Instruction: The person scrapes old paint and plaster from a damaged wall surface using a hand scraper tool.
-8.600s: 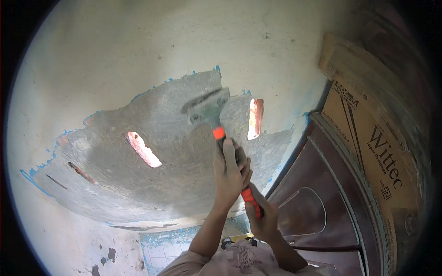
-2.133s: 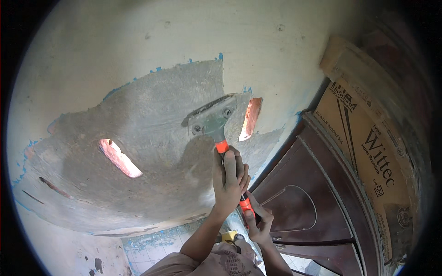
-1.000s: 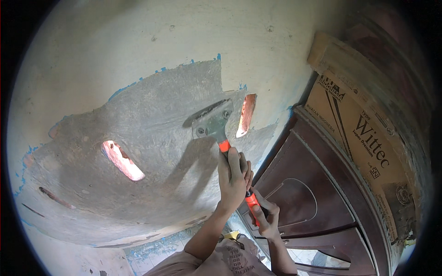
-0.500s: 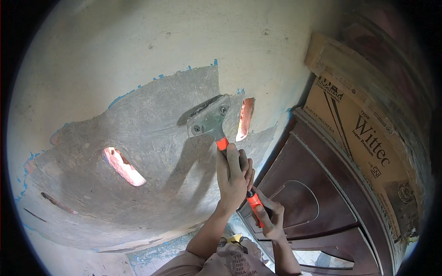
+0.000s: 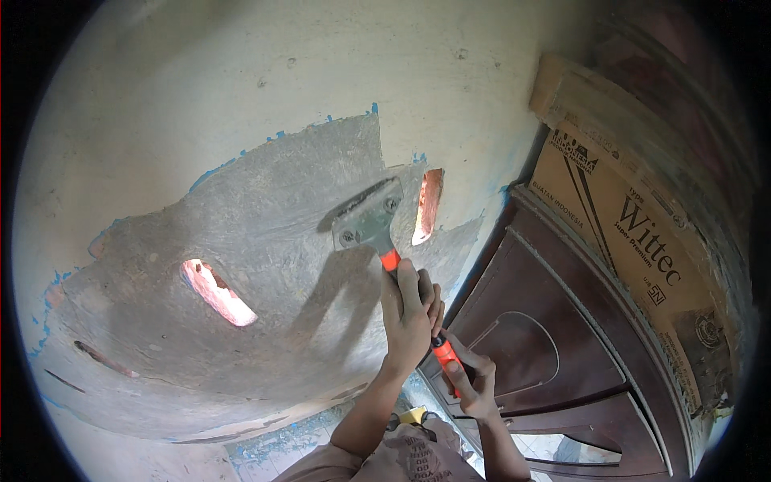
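In the head view, you hold a long-handled scraper (image 5: pixel 369 215) with both hands, its flat metal head raised in front of a bare grey patch (image 5: pixel 265 201) in the pale wall (image 5: pixel 321 48). Your left hand (image 5: pixel 407 313) is the upper one, its fingers wrapped around the handle just below the orange collar. Your right hand (image 5: pixel 467 381) is lower and further right, its fingers clasped on the orange grip near the handle's end. The head tilts, its right corner higher than its left, and two screws show on its face. A shadow lies close to the blade, though from this angle you can't fairly tell whether its edge touches the wall. Left of the head a slanted slot (image 5: pixel 218 292) pierces the patch, bright with light; a second, more upright opening (image 5: pixel 428 207) is just to the head's right. Ragged blue paint traces (image 5: pixel 213 173) line the patch's upper edge. To your right are a dark brown wooden panel (image 5: pixel 522 353) and, above it, a printed cardboard sheet (image 5: pixel 626 241).
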### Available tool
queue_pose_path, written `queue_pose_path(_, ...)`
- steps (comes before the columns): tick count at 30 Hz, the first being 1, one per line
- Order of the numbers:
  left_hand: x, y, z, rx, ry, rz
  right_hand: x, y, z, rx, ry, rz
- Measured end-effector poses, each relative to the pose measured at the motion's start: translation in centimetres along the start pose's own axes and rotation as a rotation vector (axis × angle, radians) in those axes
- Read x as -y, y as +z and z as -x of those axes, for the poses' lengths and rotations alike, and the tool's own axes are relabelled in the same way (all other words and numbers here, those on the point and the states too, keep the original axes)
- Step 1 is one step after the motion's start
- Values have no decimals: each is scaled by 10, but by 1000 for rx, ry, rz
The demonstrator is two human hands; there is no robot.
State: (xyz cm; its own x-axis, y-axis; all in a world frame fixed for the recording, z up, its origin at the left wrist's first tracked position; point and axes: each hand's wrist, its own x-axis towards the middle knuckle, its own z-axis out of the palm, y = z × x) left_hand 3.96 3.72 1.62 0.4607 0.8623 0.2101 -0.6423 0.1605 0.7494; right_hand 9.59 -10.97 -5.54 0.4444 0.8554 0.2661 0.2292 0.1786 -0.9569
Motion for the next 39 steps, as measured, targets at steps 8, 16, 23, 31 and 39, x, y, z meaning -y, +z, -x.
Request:
queue_pose_path(8, -9, 3, -4, 39, 14, -6, 6, 2, -6, -8, -3, -31)
queue_pose_path(16, -21, 8, -15, 97, 81, -39, 22, 7, -18, 7, -28, -97)
queue_pose_path(23, -1, 2, -7, 69, 37, -76, 6, 0, -6, -6, 52, -94)
queue_pose_path(31, 1, 0, -4, 51, 26, -51, 9, -1, -1, -19, 48, -37)
queue_pose_path(39, -14, 6, -13, 109, 34, -77, 12, 3, -11, -1, 8, -99)
